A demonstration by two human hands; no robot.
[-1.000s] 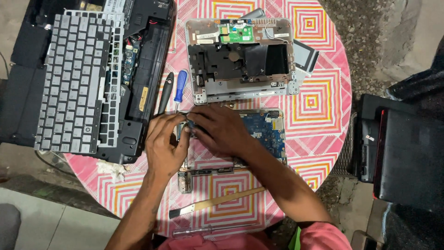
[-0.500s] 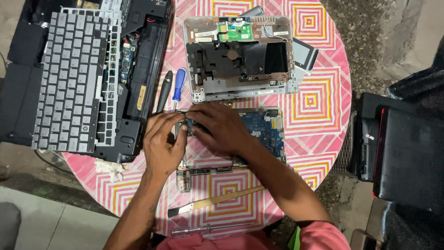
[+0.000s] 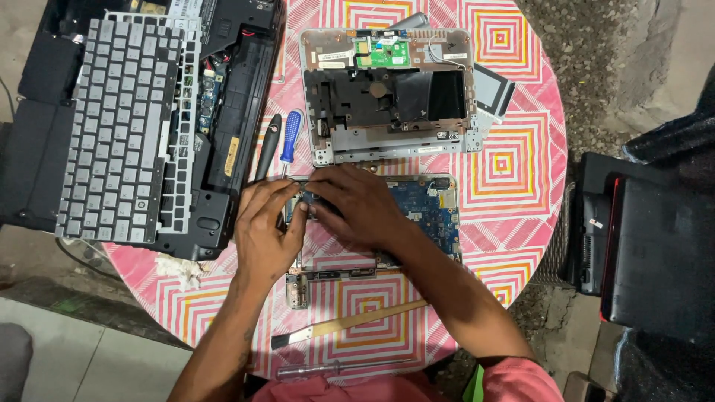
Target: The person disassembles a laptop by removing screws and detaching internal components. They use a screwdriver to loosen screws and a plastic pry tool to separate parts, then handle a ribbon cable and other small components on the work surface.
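Both hands work at the left end of a blue circuit board (image 3: 426, 210) that lies in a small laptop base near the middle of the round table. My left hand (image 3: 267, 234) rests over the base's left edge, fingers curled. Pressing down on the board beside it is my right hand (image 3: 356, 207), fingertips pinched at a small part that I cannot make out. The two hands touch each other. Whatever lies under the fingers is hidden.
An open grey laptop shell (image 3: 387, 97) lies behind the board. A black laptop with a lifted grey keyboard (image 3: 123, 126) sits at the left. A black tool and a blue screwdriver (image 3: 289, 138) lie between them. A wooden-handled blade (image 3: 350, 324) and a clear screwdriver (image 3: 342, 367) lie near me. A black bag (image 3: 655, 238) stands right.
Both hands stay on the board's left end; only small shifts of the fingers and of the camera view.
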